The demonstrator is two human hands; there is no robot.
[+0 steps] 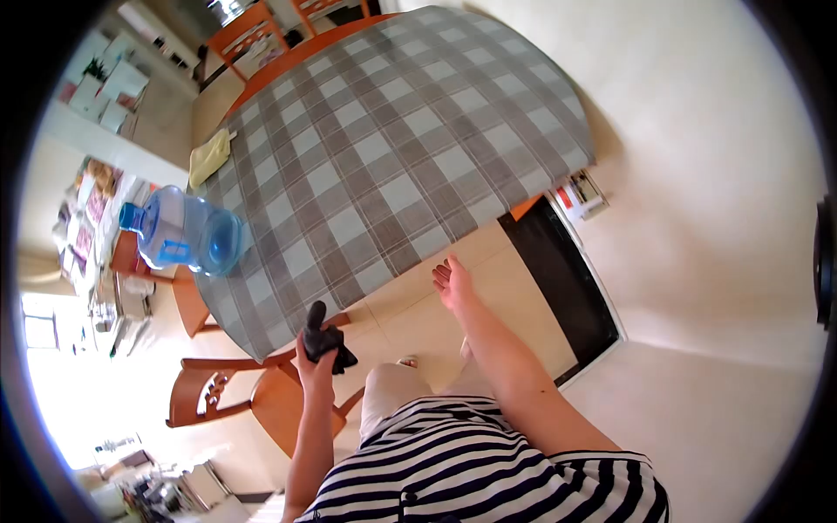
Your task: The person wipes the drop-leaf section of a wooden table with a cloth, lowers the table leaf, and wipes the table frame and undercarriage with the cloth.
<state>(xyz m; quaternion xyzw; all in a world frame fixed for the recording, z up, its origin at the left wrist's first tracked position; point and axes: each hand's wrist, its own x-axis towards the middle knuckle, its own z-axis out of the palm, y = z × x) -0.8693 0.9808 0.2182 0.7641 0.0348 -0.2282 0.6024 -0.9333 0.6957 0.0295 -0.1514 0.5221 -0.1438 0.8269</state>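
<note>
In the head view my left hand (316, 356) is closed around a black bundle (324, 338). A rounded stub sticks up from its top, and loose, cloth-like folds hang at its right side; its exact kind I cannot make out. The hand is by the near left corner of the table, above a wooden chair. My right hand (452, 283) hovers just off the table's near edge, palm partly turned up, fingers apart and slightly bent, holding nothing. A grey checked tablecloth (349, 183) covers the table in front of me.
A blue water jug (179, 231) lies on its side at the table's left edge, near a pale yellow cloth (210, 157). One wooden chair (270, 405) stands close at my left. A black floor strip (545, 279) and white wall are at right.
</note>
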